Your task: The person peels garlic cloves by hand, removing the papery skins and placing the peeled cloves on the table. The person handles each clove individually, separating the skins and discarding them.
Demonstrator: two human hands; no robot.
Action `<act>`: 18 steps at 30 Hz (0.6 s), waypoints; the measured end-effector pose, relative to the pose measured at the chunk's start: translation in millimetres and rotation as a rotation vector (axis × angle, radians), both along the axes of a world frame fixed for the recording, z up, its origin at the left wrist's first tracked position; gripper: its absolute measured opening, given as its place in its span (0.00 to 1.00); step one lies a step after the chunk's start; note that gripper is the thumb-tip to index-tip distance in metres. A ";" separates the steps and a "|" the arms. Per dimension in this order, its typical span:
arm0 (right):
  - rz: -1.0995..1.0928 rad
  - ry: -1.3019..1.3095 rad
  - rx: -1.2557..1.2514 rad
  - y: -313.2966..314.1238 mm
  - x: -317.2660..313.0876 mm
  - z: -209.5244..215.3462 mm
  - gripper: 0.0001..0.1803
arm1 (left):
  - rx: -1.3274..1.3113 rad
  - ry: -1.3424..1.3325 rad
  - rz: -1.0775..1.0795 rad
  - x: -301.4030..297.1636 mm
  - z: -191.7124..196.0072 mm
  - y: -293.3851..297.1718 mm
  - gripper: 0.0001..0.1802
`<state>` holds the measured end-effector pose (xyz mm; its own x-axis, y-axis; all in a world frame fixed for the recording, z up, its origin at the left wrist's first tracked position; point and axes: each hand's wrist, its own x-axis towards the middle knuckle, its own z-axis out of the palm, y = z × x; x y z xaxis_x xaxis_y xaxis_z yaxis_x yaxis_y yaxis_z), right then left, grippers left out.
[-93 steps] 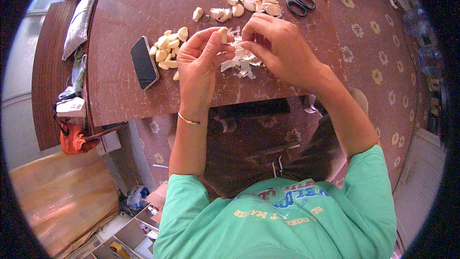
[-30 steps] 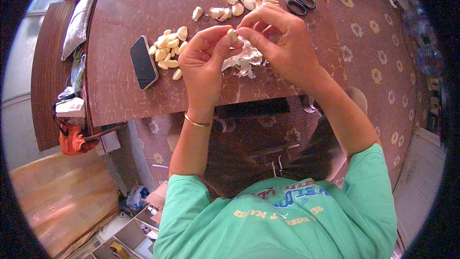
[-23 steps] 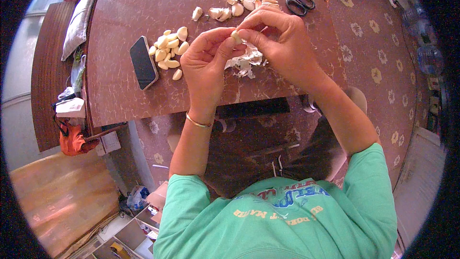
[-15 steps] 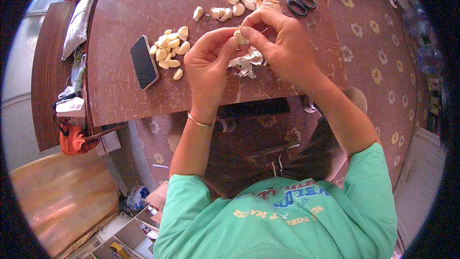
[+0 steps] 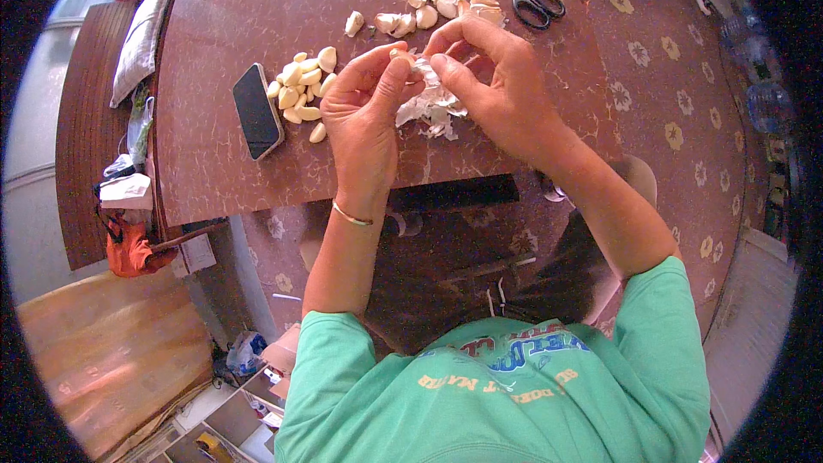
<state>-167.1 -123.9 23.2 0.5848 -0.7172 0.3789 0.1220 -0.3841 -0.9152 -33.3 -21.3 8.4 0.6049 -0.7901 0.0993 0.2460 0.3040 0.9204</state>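
Between the thumb and fingers of my left hand (image 5: 364,107) is a garlic clove (image 5: 401,56), mostly covered by the fingertips. My right hand (image 5: 506,86) is close beside it, thumb and forefinger drawn together. White garlic skin shows by those fingertips, but whether they pinch any of it is unclear. Below both hands lies a heap of papery garlic skins (image 5: 437,111). Peeled garlic cloves (image 5: 300,86) are piled left of my left hand. Several unpeeled cloves (image 5: 426,17) lie in a loose row beyond my fingers.
A dark-screened phone (image 5: 258,111) lies left of the peeled cloves. Black-handled scissors (image 5: 536,9) rest at the far right of the reddish-brown table (image 5: 257,17). The table's near edge runs under my forearms. A cushioned wooden bench (image 5: 99,120) stands to the left.
My left hand has shifted slightly left with the clove, and its fingertips have drawn apart from my right hand's. More garlic skin shows between the hands.
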 end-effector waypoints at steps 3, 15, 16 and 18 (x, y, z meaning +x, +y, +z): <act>0.021 0.005 -0.050 3.4 -0.4 1.7 0.07 | 0.030 -0.049 0.053 -1.3 3.9 0.2 0.12; 0.056 -0.037 -0.110 -3.4 -0.8 -2.6 0.07 | 0.037 -0.088 -0.009 -1.2 2.0 0.6 0.11; 0.085 -0.030 -0.040 -3.0 -1.3 -1.6 0.07 | 0.015 -0.065 -0.030 -0.2 0.4 0.7 0.12; 0.142 -0.015 0.101 -2.3 -3.4 0.6 0.06 | -0.030 -0.017 -0.075 0.9 -2.7 0.7 0.12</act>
<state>-170.5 -126.2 23.7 0.6778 -0.6628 0.3181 0.1821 -0.2678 -0.9461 -32.4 -20.5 5.7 0.5417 -0.8299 0.1332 0.2532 0.3123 0.9156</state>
